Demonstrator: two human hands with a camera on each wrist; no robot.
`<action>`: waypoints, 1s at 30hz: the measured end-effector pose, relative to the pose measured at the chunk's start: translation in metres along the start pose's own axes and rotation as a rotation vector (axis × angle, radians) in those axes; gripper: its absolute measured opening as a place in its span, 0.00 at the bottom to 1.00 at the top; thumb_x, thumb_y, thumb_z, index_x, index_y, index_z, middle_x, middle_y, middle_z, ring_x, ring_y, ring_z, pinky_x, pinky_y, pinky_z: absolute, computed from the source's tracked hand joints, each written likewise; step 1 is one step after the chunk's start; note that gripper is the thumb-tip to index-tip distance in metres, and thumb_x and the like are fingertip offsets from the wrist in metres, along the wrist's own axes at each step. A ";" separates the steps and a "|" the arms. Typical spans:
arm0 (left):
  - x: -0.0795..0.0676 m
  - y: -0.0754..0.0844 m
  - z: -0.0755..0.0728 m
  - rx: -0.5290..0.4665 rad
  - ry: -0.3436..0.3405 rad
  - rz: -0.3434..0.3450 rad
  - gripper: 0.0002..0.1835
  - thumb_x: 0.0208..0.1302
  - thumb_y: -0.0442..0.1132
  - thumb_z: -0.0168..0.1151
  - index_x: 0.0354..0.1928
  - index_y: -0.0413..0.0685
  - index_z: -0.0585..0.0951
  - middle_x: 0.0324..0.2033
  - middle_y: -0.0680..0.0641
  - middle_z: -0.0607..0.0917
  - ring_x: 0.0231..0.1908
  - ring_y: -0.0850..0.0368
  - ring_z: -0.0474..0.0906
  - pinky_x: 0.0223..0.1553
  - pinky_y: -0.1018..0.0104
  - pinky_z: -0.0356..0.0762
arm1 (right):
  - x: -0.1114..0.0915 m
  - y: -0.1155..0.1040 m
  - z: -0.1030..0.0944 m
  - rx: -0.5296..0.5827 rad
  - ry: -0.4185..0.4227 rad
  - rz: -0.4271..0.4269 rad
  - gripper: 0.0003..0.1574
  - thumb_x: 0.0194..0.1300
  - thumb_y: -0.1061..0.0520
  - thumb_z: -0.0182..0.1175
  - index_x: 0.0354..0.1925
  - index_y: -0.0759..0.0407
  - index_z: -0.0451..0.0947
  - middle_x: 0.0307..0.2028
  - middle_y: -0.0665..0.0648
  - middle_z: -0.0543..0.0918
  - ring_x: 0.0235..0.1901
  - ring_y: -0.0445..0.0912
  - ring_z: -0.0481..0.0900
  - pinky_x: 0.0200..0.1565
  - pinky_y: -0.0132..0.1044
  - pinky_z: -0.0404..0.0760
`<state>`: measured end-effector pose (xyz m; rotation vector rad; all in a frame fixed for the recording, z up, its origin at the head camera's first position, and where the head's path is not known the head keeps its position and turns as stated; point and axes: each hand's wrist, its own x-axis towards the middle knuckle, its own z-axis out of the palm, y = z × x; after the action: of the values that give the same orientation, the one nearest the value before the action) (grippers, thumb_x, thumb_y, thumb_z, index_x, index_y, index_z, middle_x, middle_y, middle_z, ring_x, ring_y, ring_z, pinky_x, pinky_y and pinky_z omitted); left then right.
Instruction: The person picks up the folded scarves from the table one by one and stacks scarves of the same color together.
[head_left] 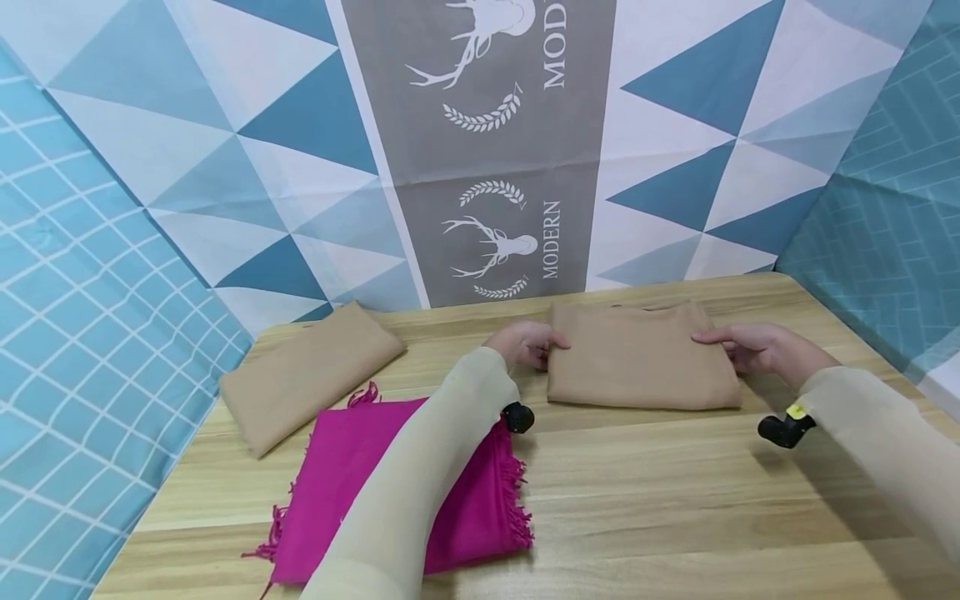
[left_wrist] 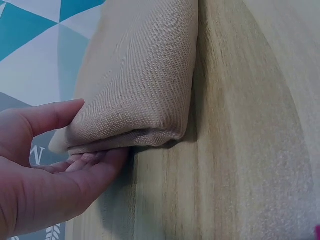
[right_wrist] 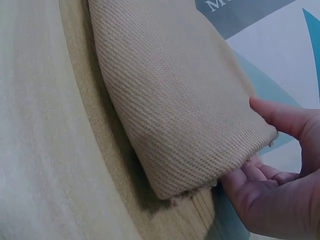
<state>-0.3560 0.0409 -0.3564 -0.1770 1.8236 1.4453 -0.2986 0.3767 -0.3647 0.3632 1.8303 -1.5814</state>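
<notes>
A folded tan woven cloth (head_left: pixel 641 358) lies at the back right of the wooden table, a hand at each of its short ends. My left hand (head_left: pixel 528 343) grips the left end; in the left wrist view the thumb is on top and the fingers (left_wrist: pixel 107 165) are tucked beneath the folded layers (left_wrist: pixel 135 95). At the opposite end my right hand (head_left: pixel 757 346) holds the cloth the same way, thumb above and fingers under the edge. Short frayed threads show along that edge in the right wrist view, below the twill surface (right_wrist: pixel 170 110).
A magenta fringed cloth (head_left: pixel 472 508), folded, lies at the front left, partly hidden by my left sleeve (head_left: pixel 420 483). Behind it is another folded tan cloth (head_left: pixel 311 375). Patterned sheeting (head_left: pixel 510 150) rises along the table's back edge. The wooden tabletop (head_left: pixel 660 508) extends in front.
</notes>
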 end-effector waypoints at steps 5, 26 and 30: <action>0.001 -0.002 0.002 -0.026 0.005 -0.010 0.09 0.63 0.29 0.58 0.42 0.39 0.69 0.37 0.45 0.74 0.39 0.54 0.72 0.64 0.60 0.71 | -0.004 0.000 0.001 0.043 -0.004 0.002 0.07 0.68 0.48 0.58 0.34 0.48 0.73 0.30 0.43 0.85 0.35 0.35 0.83 0.45 0.30 0.81; 0.223 -0.043 -0.048 0.046 0.060 -0.011 0.29 0.44 0.32 0.75 0.50 0.43 0.72 0.45 0.43 0.81 0.44 0.48 0.80 0.46 0.55 0.82 | -0.009 -0.005 0.003 0.052 0.018 0.030 0.09 0.66 0.51 0.59 0.28 0.44 0.75 0.27 0.42 0.85 0.33 0.35 0.83 0.43 0.28 0.82; 0.153 -0.034 -0.028 0.052 0.108 -0.002 0.25 0.55 0.32 0.67 0.54 0.42 0.69 0.48 0.42 0.77 0.47 0.50 0.78 0.51 0.58 0.81 | -0.010 -0.004 0.004 0.073 0.030 0.032 0.09 0.66 0.52 0.59 0.27 0.46 0.76 0.27 0.44 0.86 0.32 0.35 0.84 0.42 0.29 0.83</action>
<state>-0.4556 0.0582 -0.4797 -0.2346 1.9460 1.4094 -0.2924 0.3743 -0.3551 0.4502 1.7842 -1.6316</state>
